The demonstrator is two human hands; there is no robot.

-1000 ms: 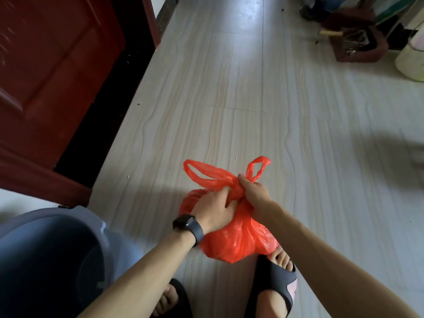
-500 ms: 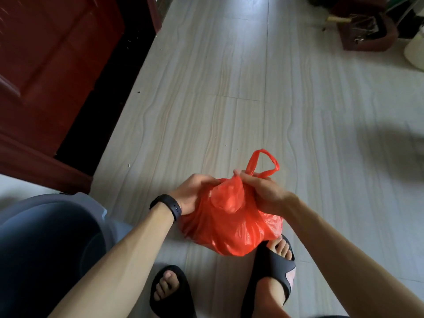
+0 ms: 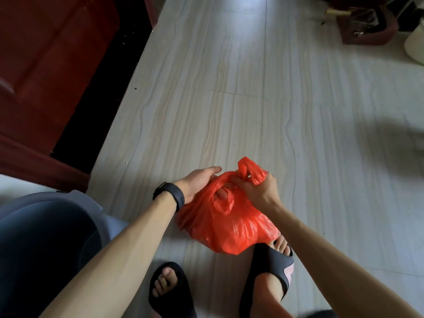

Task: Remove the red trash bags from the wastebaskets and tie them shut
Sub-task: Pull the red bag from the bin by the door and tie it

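Note:
A filled red trash bag (image 3: 231, 226) hangs low over the tiled floor, just above my right foot. My right hand (image 3: 257, 189) pinches one twisted handle (image 3: 250, 168) at the bag's top. At the bag's left side my left hand (image 3: 199, 180), a black band on its wrist, has its thumb lying along the top. Its fingers are tucked behind the plastic, and one fingertip shows through the other handle loop (image 3: 221, 196). The grey-blue wastebasket (image 3: 75, 196) the bag came from stands at the lower left, partly cut off by the frame.
A dark red door (image 3: 46, 65) and its black threshold run along the left. A brown box (image 3: 367, 26) and a white bucket (image 3: 415, 44) sit at the far right. My feet in black slippers (image 3: 169, 292) stand under the bag.
The left handle loop has been folded down over the bag, with my left hand moved to the bag's left side and behind it. My right hand keeps its pinch on the other handle.

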